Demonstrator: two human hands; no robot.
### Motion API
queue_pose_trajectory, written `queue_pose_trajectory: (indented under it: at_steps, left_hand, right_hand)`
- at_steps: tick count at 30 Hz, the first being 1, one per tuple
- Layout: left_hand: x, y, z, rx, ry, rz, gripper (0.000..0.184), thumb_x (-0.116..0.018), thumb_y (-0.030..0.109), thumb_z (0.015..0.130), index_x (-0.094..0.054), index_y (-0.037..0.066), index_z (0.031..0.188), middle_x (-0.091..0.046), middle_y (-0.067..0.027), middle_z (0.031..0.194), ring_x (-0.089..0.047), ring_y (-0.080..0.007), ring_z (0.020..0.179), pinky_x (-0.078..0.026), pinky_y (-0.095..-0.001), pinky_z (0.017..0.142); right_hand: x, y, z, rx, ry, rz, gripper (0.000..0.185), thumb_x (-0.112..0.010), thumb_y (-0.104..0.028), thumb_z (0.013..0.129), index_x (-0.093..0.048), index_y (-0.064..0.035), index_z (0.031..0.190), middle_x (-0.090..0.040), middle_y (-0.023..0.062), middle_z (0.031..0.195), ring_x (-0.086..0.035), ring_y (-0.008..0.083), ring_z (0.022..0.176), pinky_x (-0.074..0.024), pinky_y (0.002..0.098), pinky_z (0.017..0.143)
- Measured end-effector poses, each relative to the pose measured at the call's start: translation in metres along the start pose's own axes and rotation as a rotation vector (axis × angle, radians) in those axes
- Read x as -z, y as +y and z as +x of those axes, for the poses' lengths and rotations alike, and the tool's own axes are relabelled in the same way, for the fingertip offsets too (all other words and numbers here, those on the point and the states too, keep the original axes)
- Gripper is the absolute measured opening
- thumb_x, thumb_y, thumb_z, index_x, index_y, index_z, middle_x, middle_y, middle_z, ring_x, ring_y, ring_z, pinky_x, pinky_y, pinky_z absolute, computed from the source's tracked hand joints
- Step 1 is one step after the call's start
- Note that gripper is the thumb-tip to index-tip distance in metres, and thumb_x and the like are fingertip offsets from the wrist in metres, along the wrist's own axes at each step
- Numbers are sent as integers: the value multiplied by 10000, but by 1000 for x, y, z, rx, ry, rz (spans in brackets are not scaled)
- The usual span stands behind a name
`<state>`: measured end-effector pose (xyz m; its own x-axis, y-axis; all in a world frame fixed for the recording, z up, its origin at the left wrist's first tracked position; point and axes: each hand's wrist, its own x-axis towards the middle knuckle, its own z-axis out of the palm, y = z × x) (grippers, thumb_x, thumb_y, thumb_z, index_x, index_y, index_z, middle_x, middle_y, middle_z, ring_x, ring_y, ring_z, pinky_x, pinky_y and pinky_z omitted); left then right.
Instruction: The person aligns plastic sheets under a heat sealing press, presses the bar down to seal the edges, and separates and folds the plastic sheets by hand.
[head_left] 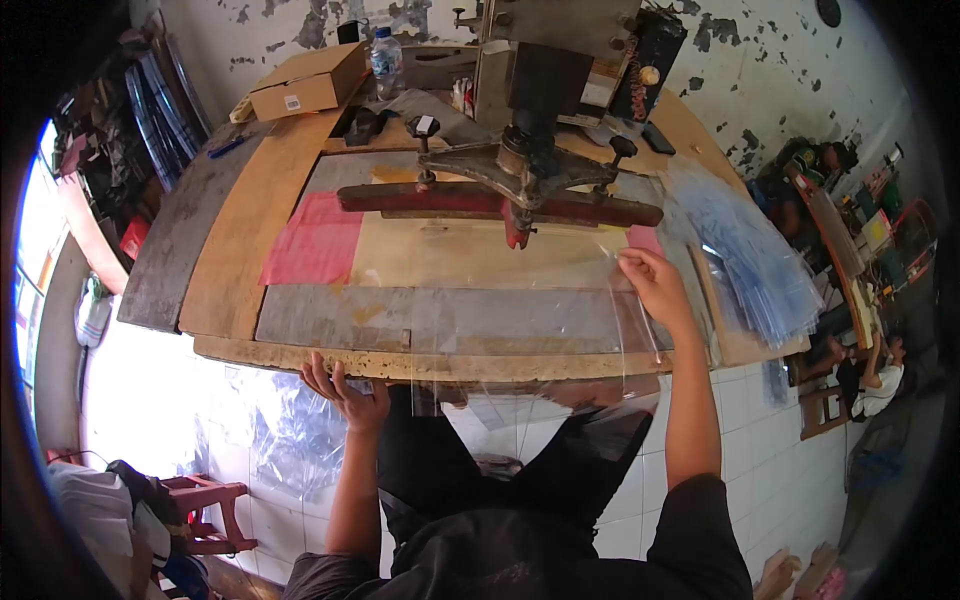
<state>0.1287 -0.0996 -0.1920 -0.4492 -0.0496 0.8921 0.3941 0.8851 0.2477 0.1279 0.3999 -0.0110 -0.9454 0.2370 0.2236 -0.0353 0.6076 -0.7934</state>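
My right hand (655, 285) pinches the edge of a clear plastic sheet (520, 335). The sheet spreads across the table's front part and hangs over the edge toward my lap. My left hand (348, 398) is at the wooden front edge (300, 355) of the table, fingers apart, holding nothing that I can make out. Beyond my right hand runs the long red-edged bar (590, 208) of a press, above a yellowish strip (470, 255) with a pink cloth (315, 238) at its left end.
A pile of clear plastic sheets (755, 260) lies at the right of the table. At the back stand a cardboard box (308, 82) and a water bottle (386, 65). Loose plastic (295, 440) lies below left, near a red stool (212, 510). Other people sit at far right.
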Motion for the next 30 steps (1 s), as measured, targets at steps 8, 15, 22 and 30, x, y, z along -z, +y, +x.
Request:
queue_pose_trajectory:
  at_steps: [8,15,22,30]
  left_hand:
    - [5,6,6,-14,-1,1,620,-642,326,975,-375,65,1471,-315,-304,1626,-218,-534,1538,-125,-725,1230]
    - [28,9,18,-3,-45,-21,476,-499,364,1048,-479,61,1415,-471,-219,1555,-346,-451,1490,-213,-637,1221]
    - [65,23,109,192,-88,-126,334,-441,254,1087,-680,28,1146,-725,-128,1149,-604,-319,1155,-391,-472,1082]
    - [25,51,194,223,-666,-371,327,-670,229,991,-706,24,1243,-677,-140,1341,-594,-337,1291,-394,-460,1130]
  right_hand:
    - [-6,-11,31,-172,-92,11,291,-744,-268,998,-766,-4,1117,-683,4,822,-551,87,658,-457,288,611]
    - [6,-31,-8,-95,-18,359,255,-746,-220,992,-777,-17,1142,-613,-52,777,-504,54,649,-414,227,608]
    - [-17,-29,-57,-30,106,329,247,-720,-162,1015,-764,-12,1207,-652,-35,840,-526,49,710,-431,213,658]
    - [-32,-24,-63,6,157,281,219,-663,-137,1053,-742,0,1205,-654,-14,920,-543,59,754,-446,221,704]
